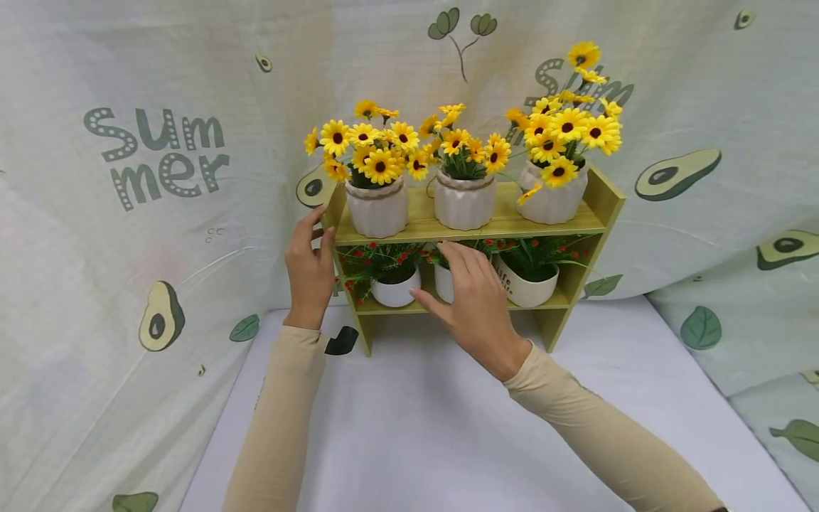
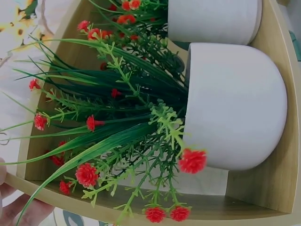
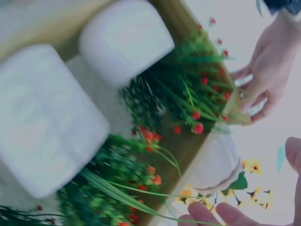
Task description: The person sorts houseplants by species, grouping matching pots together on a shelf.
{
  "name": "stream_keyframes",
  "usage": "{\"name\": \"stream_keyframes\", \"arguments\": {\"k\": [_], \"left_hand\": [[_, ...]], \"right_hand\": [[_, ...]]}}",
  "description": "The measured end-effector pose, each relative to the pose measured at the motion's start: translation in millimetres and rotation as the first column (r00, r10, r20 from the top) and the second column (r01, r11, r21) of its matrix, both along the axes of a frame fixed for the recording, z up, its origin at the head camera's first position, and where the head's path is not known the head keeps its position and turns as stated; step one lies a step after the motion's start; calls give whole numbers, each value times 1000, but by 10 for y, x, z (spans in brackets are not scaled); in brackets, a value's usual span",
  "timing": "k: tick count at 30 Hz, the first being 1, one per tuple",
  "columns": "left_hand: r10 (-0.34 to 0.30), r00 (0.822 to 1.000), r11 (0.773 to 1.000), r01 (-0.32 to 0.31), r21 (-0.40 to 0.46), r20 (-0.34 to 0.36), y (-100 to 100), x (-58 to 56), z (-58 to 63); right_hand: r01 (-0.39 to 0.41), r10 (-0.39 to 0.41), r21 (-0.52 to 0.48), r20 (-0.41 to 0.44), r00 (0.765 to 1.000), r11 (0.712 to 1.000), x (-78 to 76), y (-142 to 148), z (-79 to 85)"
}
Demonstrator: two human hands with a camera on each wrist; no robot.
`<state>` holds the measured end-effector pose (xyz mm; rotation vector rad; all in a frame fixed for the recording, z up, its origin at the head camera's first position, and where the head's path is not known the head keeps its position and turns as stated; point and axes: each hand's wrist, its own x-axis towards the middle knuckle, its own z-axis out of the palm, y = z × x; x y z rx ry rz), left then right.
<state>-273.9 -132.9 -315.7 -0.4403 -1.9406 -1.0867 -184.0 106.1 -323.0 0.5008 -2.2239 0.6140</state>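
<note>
A two-tier wooden shelf (image 1: 421, 222) stands against the cloth backdrop. My left hand (image 1: 308, 274) grips its upper left side, thumb at the front edge and fingers around the outside; in the right wrist view that hand (image 3: 268, 77) is at the shelf's corner. My right hand (image 1: 476, 306) is in front of the shelf's middle, fingers loosely extended, holding nothing. It partly hides the middle white pot (image 1: 443, 283) on the lower tier. Beside it are a white pot (image 1: 397, 291) with red-flowered greenery and a cream pot (image 1: 537, 290) with lettering.
On the top tier are three ribbed white pots of yellow flowers: left pot (image 1: 379, 212), middle pot (image 1: 466, 205), right pot (image 1: 552, 195). The right pot's flowers rise tallest. A small black object (image 1: 342, 340) lies by the left sleeve on the white tabletop (image 1: 416, 427).
</note>
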Motion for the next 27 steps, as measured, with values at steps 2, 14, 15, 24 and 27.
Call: {"name": "stream_keyframes", "arguments": {"k": [2, 14, 15, 24, 27], "left_hand": [[2, 1000, 1000, -2, 4, 8, -6, 6, -2], [-6, 998, 1000, 5, 25, 55, -54, 62, -203], [-13, 998, 1000, 11, 28, 58, -62, 69, -243], [-96, 980, 994, 85, 70, 173, -188, 156, -726], [-99, 975, 993, 85, 77, 200, -257, 201, -913]], "right_hand": [[-12, 12, -13, 13, 1000, 1000, 70, 42, -98], [-8, 10, -94, 22, 1000, 996, 344, 381, -605], [-3, 5, -102, 27, 1000, 995, 360, 418, -639], [90, -75, -159, 97, 992, 983, 477, 783, -1029], [140, -120, -162, 126, 985, 977, 508, 935, -1190]]}}
